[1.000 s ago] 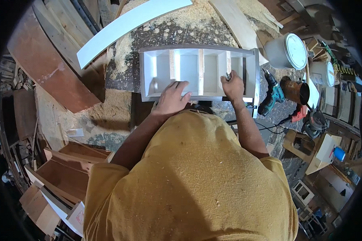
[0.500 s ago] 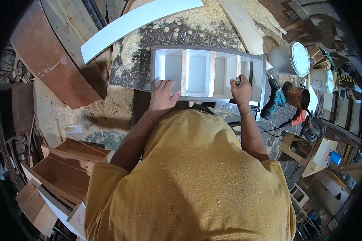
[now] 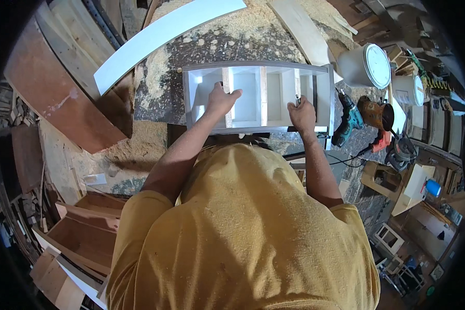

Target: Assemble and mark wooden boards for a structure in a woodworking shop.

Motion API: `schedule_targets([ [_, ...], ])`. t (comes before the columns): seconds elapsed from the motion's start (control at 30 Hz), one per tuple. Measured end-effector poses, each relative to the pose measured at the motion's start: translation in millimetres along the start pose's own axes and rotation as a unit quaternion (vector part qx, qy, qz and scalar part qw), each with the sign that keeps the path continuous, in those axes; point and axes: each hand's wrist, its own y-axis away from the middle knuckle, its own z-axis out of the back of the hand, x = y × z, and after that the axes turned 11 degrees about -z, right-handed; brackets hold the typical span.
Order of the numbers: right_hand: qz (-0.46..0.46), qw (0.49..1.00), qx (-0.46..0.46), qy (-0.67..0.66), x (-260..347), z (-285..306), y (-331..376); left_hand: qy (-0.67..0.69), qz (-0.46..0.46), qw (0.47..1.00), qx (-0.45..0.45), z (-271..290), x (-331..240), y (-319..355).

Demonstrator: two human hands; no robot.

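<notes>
A white shelf unit (image 3: 274, 98) with several compartments lies flat on a sawdust-covered workbench (image 3: 253, 41). My left hand (image 3: 221, 101) reaches into it, its fingers curled over the left divider (image 3: 226, 82). My right hand (image 3: 302, 114) is a closed fist at the unit's front edge, beside the right-hand divider (image 3: 298, 85). A small dark object (image 3: 297, 98) sticks up out of that fist; what it is cannot be made out. My yellow shirt hides the bench's near edge.
A long white curved board (image 3: 160, 36) lies at the back left. A teal drill (image 3: 349, 121), an orange power tool (image 3: 374, 113) and two white buckets (image 3: 367, 64) stand to the right. Reddish boards (image 3: 51, 88) and open wooden boxes (image 3: 82, 237) are on the left.
The view has shifted, so the shelf unit sits further right. My left hand went from the front edge into the unit, onto the divider. My right hand kept its place at the front right.
</notes>
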Motion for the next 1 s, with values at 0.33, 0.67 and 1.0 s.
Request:
schedule_targets([
  [0.33, -0.035, 0.999, 0.024, -0.034, 5.1, 4.7, 1.9, -0.02, -0.095, 0.987, -0.126, -14.6, 0.5, 9.2],
  [0.67, 0.017, 0.982, 0.172, 0.075, 30.0, 28.6, -59.2, -0.256, -0.409, 0.874, 0.055, -58.5, -30.2, 56.8],
  [1.0, 0.574, 0.806, 0.132, -0.058, -51.1, -38.6, -130.8, -0.294, -0.423, 0.851, 0.098, -70.0, -0.6, 57.1],
])
